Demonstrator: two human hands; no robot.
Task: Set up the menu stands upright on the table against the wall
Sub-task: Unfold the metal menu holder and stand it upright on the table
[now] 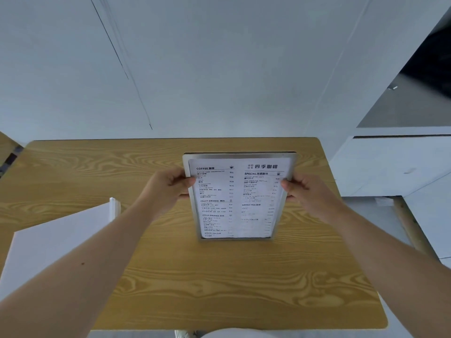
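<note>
A clear acrylic menu stand (pixel 238 196) with a printed white coffee menu stands roughly upright over the middle of the wooden table (pixel 170 276), its face toward me. My left hand (pixel 170 186) grips its left edge near the top. My right hand (pixel 302 189) grips its right edge at the same height. The stand's lower edge is at the tabletop, some way in front of the white wall (pixel 219 69) behind the table.
A white chair back or panel (pixel 56 245) overlaps the table's left side. A white counter or cabinet (pixel 395 162) stands to the right, with a wooden leg (pixel 410 225) below it. The table's far edge meets the wall.
</note>
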